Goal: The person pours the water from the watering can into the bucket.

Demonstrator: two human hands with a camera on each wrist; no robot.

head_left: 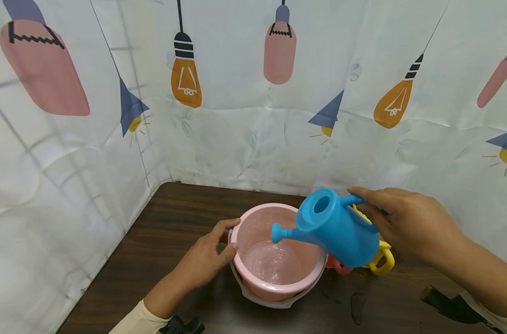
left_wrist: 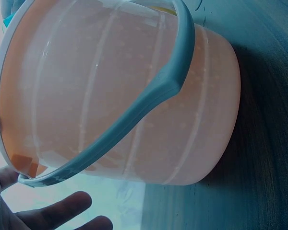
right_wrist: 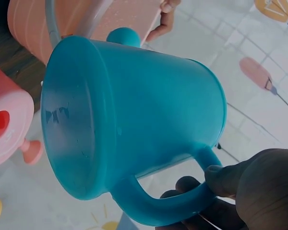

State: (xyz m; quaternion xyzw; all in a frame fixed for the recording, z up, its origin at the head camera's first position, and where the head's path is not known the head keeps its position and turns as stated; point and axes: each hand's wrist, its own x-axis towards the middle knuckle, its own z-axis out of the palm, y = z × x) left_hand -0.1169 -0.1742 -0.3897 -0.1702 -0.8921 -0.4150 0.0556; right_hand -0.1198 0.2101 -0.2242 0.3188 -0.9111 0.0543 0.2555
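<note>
A pink bucket [head_left: 307, 280] with shallow clear water [head_left: 274, 262] in it stands upright on the table. My left hand [head_left: 201, 262] holds the left side of its rim, and its other fingers hang loose beside the wall in the left wrist view. The bucket's pale handle [left_wrist: 134, 112] hangs down along the outside. My right hand [head_left: 416, 222] grips the handle of a blue toy watering can [head_left: 341, 227]. The can is tilted to the left, its spout [head_left: 280, 233] over the bucket's opening. No stream of water from the spout can be made out.
Behind the blue can, mostly hidden, are a pink-red watering can [right_wrist: 12, 115] and a yellow one [head_left: 384, 262]. Small wet patches [head_left: 357, 306] lie on the dark wooden table [head_left: 186, 204]. A white printed curtain [head_left: 237, 139] hangs along the back and left.
</note>
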